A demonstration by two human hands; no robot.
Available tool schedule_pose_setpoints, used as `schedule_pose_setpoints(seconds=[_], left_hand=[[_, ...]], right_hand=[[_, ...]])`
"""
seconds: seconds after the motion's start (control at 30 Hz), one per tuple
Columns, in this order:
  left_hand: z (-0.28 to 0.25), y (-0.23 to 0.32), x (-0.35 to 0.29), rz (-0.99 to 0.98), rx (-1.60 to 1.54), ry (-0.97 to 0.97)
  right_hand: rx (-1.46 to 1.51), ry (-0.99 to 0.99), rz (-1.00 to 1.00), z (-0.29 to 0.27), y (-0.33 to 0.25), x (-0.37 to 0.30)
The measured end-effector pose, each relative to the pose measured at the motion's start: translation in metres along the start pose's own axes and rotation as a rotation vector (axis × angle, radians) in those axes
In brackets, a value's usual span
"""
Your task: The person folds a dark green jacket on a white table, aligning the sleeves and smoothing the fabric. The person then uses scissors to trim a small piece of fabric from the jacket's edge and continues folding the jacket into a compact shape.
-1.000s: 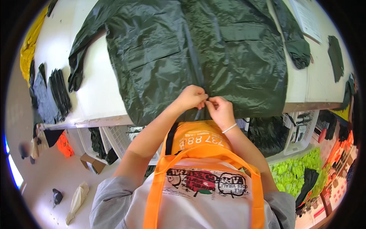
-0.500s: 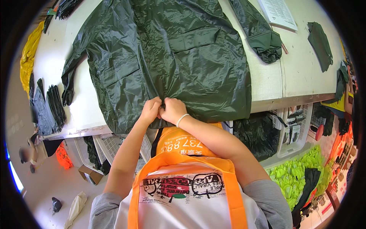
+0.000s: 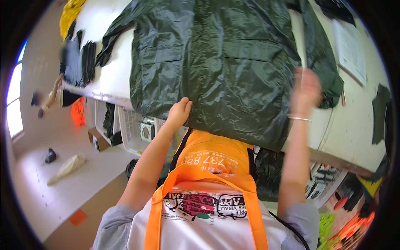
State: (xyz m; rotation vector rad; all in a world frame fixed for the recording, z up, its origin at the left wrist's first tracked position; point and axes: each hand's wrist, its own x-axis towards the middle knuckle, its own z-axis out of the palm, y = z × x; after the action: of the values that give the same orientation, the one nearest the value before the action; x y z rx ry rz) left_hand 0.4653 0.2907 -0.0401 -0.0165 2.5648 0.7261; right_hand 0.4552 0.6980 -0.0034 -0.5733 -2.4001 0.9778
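Note:
A dark green raincoat-like jacket (image 3: 246, 91) lies front side up on the white table, its hem hanging over the near edge. Two flap pockets and a centre placket show on its front. At the lower front, beside the placket, my left hand (image 3: 180, 111) holds the jacket near the hem, fingers pressed together. Over the jacket's right side edge, next to its sleeve (image 3: 321, 62), is my right hand (image 3: 306, 88), wearing a pale bracelet. Motion smears its fingers, so whether it grips the fabric is unclear.
Folded dark pieces (image 3: 88, 62) and a yellow garment (image 3: 71, 18) lie on the table's left side. White printed sheets (image 3: 349, 52) and a dark green fabric piece (image 3: 380, 112) lie at right. White crates (image 3: 133, 129) stand below the table. Another person (image 3: 54, 93) is at far left.
My hands were together at the jacket's front hem; now they are apart, the right one having moved far right and away from me. The jacket front lies flatter, and the view has shifted.

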Motion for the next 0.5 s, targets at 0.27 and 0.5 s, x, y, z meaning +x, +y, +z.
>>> schedule_pose_setpoints(seconds=[0.27,0.5], left_hand=[[-0.004,0.016,-0.002,0.066,0.140,0.010],[-0.047,0.004,0.025,0.272,0.108,-0.036]], right_hand=[[-0.602,-0.126,0.066,-0.122,0.353,0.126],[-0.689,-0.115,0.233,-0.142,0.376,0.159]])
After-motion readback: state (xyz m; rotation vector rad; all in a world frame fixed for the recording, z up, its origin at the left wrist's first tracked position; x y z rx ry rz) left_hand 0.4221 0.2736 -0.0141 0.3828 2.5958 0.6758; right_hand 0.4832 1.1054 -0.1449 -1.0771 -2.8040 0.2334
